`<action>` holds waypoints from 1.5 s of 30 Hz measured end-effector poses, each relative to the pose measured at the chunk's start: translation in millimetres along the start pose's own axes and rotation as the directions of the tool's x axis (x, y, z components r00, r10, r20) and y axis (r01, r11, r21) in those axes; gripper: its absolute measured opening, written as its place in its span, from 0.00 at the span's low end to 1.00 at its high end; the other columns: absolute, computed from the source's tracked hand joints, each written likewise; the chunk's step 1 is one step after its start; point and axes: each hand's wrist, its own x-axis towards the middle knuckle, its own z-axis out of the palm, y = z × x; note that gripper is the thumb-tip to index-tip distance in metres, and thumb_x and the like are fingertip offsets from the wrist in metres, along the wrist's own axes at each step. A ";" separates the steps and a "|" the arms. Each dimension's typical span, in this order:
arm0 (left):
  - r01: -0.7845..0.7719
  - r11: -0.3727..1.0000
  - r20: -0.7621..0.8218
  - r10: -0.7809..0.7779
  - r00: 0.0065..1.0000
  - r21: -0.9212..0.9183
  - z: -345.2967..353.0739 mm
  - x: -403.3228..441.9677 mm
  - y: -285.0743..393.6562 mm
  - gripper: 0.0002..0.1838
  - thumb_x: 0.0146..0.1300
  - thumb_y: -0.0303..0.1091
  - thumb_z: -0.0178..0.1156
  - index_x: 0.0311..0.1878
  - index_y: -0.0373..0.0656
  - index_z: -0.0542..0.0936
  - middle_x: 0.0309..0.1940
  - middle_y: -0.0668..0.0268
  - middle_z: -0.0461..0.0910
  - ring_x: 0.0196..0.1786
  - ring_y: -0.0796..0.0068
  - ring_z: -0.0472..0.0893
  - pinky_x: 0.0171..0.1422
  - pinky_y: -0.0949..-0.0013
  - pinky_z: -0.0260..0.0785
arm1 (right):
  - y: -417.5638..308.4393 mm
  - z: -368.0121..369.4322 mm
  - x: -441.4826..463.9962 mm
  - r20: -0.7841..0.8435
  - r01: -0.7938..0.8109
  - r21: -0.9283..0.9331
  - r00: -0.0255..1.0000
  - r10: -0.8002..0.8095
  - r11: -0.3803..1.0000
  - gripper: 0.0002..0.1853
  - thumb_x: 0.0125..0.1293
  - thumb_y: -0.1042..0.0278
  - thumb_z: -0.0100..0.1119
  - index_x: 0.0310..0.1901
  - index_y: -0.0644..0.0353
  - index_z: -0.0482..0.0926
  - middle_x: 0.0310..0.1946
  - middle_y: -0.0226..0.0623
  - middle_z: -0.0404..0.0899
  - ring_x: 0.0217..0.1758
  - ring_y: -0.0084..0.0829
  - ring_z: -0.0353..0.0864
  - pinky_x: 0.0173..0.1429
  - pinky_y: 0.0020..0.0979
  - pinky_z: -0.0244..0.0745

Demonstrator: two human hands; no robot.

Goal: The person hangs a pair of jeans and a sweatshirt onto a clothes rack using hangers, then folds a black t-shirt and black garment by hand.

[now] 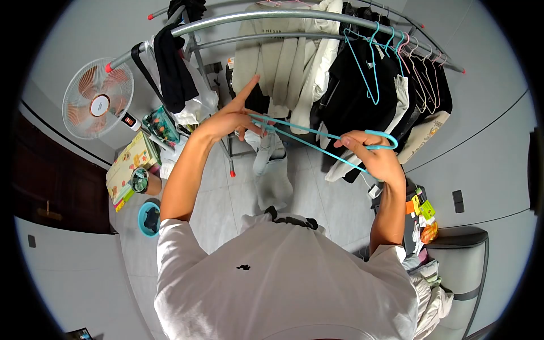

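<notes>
A light-blue clothes hanger (pixel 309 129) stretches between my two hands in front of my chest. My left hand (pixel 235 116) is closed on its narrow left end, the index finger pointing up and away. My right hand (pixel 368 156) grips the other end, close to the hook (pixel 391 139), which curves out to the right. Below my left fingers hangs a pale grey cloth (pixel 262 153); whether it is attached to the hanger I cannot tell. Another grey cloth (pixel 274 184) shows lower down, its kind unclear.
Ahead stands a metal clothes rack (pixel 249 21) with beige and black garments and several bare hangers (pixel 374 62). On the left are a fan (pixel 99 105), a bin (pixel 144 181) and a blue basin (pixel 149 220). A grey padded seat (pixel 464 272) with clothes is at right.
</notes>
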 end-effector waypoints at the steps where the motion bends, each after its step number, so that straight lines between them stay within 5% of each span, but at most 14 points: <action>1: 0.008 0.999 0.019 -0.009 1.000 0.041 5.0 -0.4 4.0 0.55 0.57 0.19 0.50 0.82 0.59 0.32 0.51 0.43 0.83 0.46 0.60 0.88 0.25 0.75 0.71 | 3.2 1.5 0.9 -0.010 0.002 0.024 1.000 -0.001 1.000 0.12 0.71 0.66 0.58 0.37 0.66 0.85 0.28 0.36 0.82 0.31 0.26 0.77 0.39 0.28 0.71; 8: 0.072 0.985 -0.014 -0.075 0.997 -0.155 -10.7 -1.6 -8.0 0.40 0.61 0.22 0.62 0.77 0.45 0.60 0.42 0.56 0.86 0.43 0.67 0.88 0.36 0.74 0.76 | 0.8 4.2 0.8 -0.135 -0.222 0.201 0.958 0.252 0.954 0.14 0.72 0.64 0.58 0.37 0.65 0.88 0.19 0.24 0.73 0.21 0.13 0.58 0.26 0.22 0.51; 11: 0.015 0.883 -0.290 0.138 0.947 0.469 -25.2 -1.1 -11.8 0.32 0.62 0.24 0.64 0.70 0.39 0.69 0.40 0.60 0.85 0.43 0.70 0.86 0.49 0.72 0.75 | 5.2 3.7 -0.9 -0.121 -0.253 0.211 0.952 0.282 0.944 0.14 0.72 0.64 0.58 0.37 0.66 0.88 0.17 0.24 0.69 0.21 0.14 0.57 0.26 0.23 0.50; 12: -0.219 0.794 -0.298 0.446 0.844 0.568 -16.1 -3.4 -8.1 0.23 0.64 0.34 0.67 0.61 0.37 0.76 0.42 0.58 0.86 0.38 0.68 0.85 0.48 0.68 0.74 | 3.8 5.6 -1.2 -0.118 -0.231 0.198 0.959 0.257 0.953 0.14 0.73 0.64 0.58 0.37 0.66 0.88 0.17 0.23 0.68 0.21 0.14 0.57 0.26 0.23 0.50; 15: -0.460 0.314 0.048 0.783 0.621 0.830 14.8 1.1 28.2 0.26 0.64 0.30 0.66 0.65 0.38 0.74 0.36 0.65 0.84 0.40 0.69 0.82 0.49 0.71 0.72 | -5.3 16.5 2.9 -0.117 -0.159 0.170 0.977 0.180 0.973 0.14 0.73 0.65 0.57 0.37 0.67 0.87 0.15 0.22 0.64 0.20 0.13 0.56 0.25 0.23 0.49; 19: -0.212 0.459 0.003 0.415 0.910 0.863 43.3 -0.9 28.6 0.12 0.62 0.37 0.70 0.41 0.40 0.82 0.31 0.61 0.80 0.30 0.65 0.79 0.35 0.68 0.68 | -3.9 17.3 0.9 -0.108 -0.223 0.262 0.960 0.258 0.939 0.13 0.72 0.67 0.58 0.36 0.68 0.87 0.15 0.22 0.65 0.20 0.13 0.58 0.25 0.22 0.50; 24: -0.253 0.490 -0.064 0.542 0.838 0.834 45.4 7.9 37.8 0.16 0.60 0.40 0.71 0.29 0.37 0.79 0.21 0.61 0.74 0.23 0.63 0.72 0.29 0.65 0.64 | 21.7 8.3 -2.4 -0.363 0.041 0.422 0.923 0.127 0.906 0.06 0.68 0.72 0.64 0.39 0.67 0.85 0.23 0.31 0.82 0.24 0.15 0.74 0.30 0.19 0.66; 28: -0.190 0.516 -0.233 0.644 0.728 0.835 30.7 9.9 38.1 0.16 0.61 0.42 0.70 0.26 0.40 0.80 0.16 0.64 0.71 0.19 0.66 0.66 0.26 0.67 0.59 | 53.6 -39.9 -16.6 -0.908 0.103 0.141 0.410 0.087 0.985 0.20 0.78 0.59 0.48 0.39 0.68 0.83 0.32 0.41 0.85 0.36 0.28 0.82 0.54 0.32 0.73; 31: -0.212 0.617 -0.328 0.641 0.694 0.758 24.4 4.3 40.1 0.17 0.63 0.40 0.70 0.26 0.37 0.81 0.13 0.68 0.66 0.20 0.75 0.59 0.24 0.70 0.53 | 166.2 -74.5 -32.9 -0.949 0.443 0.316 0.158 0.273 0.839 0.17 0.76 0.59 0.47 0.37 0.63 0.81 0.28 0.38 0.83 0.29 0.25 0.77 0.41 0.27 0.69; 33: -0.272 0.703 -0.356 0.608 0.710 0.658 30.4 -1.0 50.7 0.17 0.63 0.38 0.70 0.25 0.35 0.80 0.13 0.69 0.65 0.21 0.81 0.60 0.24 0.71 0.52 | 229.9 -54.7 -31.1 -0.872 0.130 0.469 0.227 0.434 0.873 0.15 0.75 0.60 0.48 0.41 0.61 0.82 0.32 0.37 0.85 0.28 0.23 0.74 0.33 0.24 0.66; 35: -0.315 0.681 -0.276 0.611 0.742 0.661 39.5 -4.3 56.8 0.17 0.65 0.35 0.69 0.25 0.35 0.77 0.16 0.73 0.63 0.23 0.85 0.59 0.26 0.73 0.51 | 226.5 -3.2 -11.0 -0.715 -0.100 0.473 0.537 0.448 0.875 0.15 0.75 0.60 0.48 0.45 0.60 0.83 0.37 0.38 0.86 0.31 0.24 0.78 0.33 0.24 0.70; 36: -0.336 0.669 -0.234 0.612 0.755 0.663 44.6 -5.3 59.3 0.17 0.65 0.33 0.69 0.24 0.35 0.76 0.17 0.75 0.63 0.25 0.88 0.59 0.27 0.74 0.50 | 235.1 29.1 5.0 -0.667 0.086 0.453 0.693 0.273 0.888 0.16 0.76 0.61 0.47 0.47 0.61 0.83 0.41 0.38 0.87 0.36 0.24 0.82 0.39 0.25 0.76; 39: -0.357 0.746 -0.186 0.535 0.824 0.562 58.8 -1.7 62.9 0.17 0.65 0.34 0.69 0.24 0.36 0.76 0.17 0.76 0.61 0.25 0.87 0.59 0.27 0.74 0.49 | 157.7 88.1 52.5 -0.214 0.056 0.601 0.972 0.093 0.797 0.28 0.51 0.78 0.56 0.59 0.64 0.79 0.53 0.40 0.84 0.56 0.33 0.82 0.57 0.29 0.77; 45: -0.297 0.869 -0.310 0.431 0.847 0.396 61.6 7.4 54.1 0.26 0.68 0.37 0.66 0.18 0.39 0.67 0.16 0.79 0.55 0.24 0.88 0.53 0.26 0.72 0.42 | 60.8 146.2 89.7 0.436 -0.219 0.747 0.874 -0.214 0.628 0.26 0.49 0.83 0.52 0.53 0.63 0.79 0.48 0.33 0.82 0.55 0.28 0.79 0.63 0.29 0.70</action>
